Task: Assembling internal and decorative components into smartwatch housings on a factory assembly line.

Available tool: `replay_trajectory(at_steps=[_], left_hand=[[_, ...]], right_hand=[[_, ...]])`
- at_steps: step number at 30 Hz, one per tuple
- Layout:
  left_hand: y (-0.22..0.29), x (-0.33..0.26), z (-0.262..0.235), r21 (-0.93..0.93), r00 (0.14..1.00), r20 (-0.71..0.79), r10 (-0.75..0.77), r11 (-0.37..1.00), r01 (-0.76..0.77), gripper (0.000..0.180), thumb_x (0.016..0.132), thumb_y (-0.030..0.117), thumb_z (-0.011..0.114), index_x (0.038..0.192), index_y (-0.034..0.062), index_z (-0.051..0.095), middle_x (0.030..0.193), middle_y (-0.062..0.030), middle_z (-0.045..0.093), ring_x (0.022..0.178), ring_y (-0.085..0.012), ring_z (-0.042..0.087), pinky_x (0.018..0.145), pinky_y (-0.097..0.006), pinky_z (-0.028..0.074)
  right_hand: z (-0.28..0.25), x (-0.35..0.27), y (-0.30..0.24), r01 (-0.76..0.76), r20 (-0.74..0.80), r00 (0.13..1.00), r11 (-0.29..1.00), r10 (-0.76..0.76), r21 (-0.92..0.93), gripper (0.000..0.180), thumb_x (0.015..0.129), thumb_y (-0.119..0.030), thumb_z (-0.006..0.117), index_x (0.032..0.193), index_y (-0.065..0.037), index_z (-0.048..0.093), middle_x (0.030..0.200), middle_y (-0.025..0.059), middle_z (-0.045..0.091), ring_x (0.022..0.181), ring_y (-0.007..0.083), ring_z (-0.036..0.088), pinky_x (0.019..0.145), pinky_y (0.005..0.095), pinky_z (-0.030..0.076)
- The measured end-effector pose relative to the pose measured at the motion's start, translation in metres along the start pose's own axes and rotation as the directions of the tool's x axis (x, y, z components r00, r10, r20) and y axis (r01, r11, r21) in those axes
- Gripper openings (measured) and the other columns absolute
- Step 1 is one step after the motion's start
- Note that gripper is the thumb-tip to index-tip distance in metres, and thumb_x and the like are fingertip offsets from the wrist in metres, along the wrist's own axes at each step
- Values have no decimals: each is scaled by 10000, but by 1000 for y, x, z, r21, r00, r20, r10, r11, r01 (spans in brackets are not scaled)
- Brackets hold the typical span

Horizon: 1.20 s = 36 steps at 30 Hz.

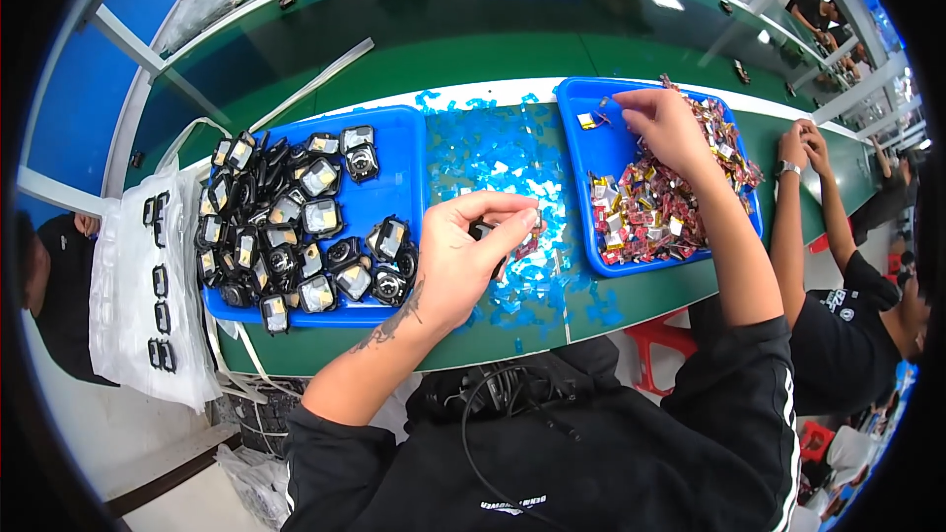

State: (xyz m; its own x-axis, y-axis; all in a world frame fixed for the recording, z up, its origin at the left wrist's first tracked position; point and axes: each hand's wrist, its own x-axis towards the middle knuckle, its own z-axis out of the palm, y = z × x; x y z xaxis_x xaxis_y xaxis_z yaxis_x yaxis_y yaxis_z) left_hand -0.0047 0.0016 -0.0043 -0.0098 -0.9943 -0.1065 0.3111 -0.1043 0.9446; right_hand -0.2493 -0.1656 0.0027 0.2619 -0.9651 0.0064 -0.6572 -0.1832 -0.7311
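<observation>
Left hand point(471, 254) pinched on 1 small black part point(483, 231); right hand point(662, 126) pinching inside right tray point(581, 99), grip contents unclear. Many black parts point(286, 227) filling left tray point(394, 153); far from finished, seemingly.

glossy blue plastic trays point(394, 138) on a smooth, shiny green bench point(473, 30). black plastic parts point(286, 227) with reflective faces. foil-bright red and gold cells point(650, 212). thin translucent blue film scraps point(493, 153). clear crinkled plastic bag point(128, 335). matt black cloth sleeves point(729, 433).
</observation>
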Motion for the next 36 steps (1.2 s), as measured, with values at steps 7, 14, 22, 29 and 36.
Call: replay_trajectory(at_steps=[7, 14, 22, 29, 36], left_hand=[[0, 0, 0, -74, 999, -34, -16, 997, 13, 153, 882, 59, 661, 988, -51, 676, 818, -95, 689, 534, -65, 512, 449, -208, 372], [-4, 0, -1, -88, 999, -39, -25, 996, 22, 166, 886, 102, 694, 989, -28, 689, 798, -51, 688, 676, -59, 600, 569, -193, 447], [-8, 3, -1, -446, 970, -94, -222, 881, 159, 342, 1013, 190, 412, 1286, -2, 488, 1130, -158, 615, 836, -173, 599, 687, -269, 449], [-11, 4, -4, -375, 996, -89, -27, 927, -8, 417, 908, -41, 503, 1313, -8, 407, 1292, -212, 549, 1144, -221, 563, 932, -336, 455], [-9, 6, -6, -222, 1000, -12, -9, 975, 6, 276, 946, 51, 572, 1209, -29, 553, 1127, -168, 670, 965, -131, 657, 763, -234, 532]], right_hand=[[26, -69, -57, 228, -46, 973, 967, -224, 114, 188, 892, -96, 639, 1052, -11, 687, 911, 98, 696, 840, 115, 642, 720, 267, 501], [88, -113, -75, 127, -6, 989, 822, -149, 556, 268, 848, 20, 682, 1114, 16, 648, 940, 77, 672, 827, 102, 645, 699, 234, 553], [98, -115, -59, 172, -210, 978, 662, -22, 729, 145, 869, 54, 649, 1010, 37, 620, 982, 93, 656, 879, 129, 644, 741, 238, 528], [77, -119, -56, 183, -211, 977, 620, -28, 763, 170, 852, 102, 631, 994, 28, 577, 962, 91, 648, 886, 119, 636, 789, 229, 513], [69, -125, -51, 89, -71, 996, 474, -57, 876, 190, 818, 91, 677, 979, 35, 593, 946, 80, 640, 860, 111, 634, 773, 222, 508]])
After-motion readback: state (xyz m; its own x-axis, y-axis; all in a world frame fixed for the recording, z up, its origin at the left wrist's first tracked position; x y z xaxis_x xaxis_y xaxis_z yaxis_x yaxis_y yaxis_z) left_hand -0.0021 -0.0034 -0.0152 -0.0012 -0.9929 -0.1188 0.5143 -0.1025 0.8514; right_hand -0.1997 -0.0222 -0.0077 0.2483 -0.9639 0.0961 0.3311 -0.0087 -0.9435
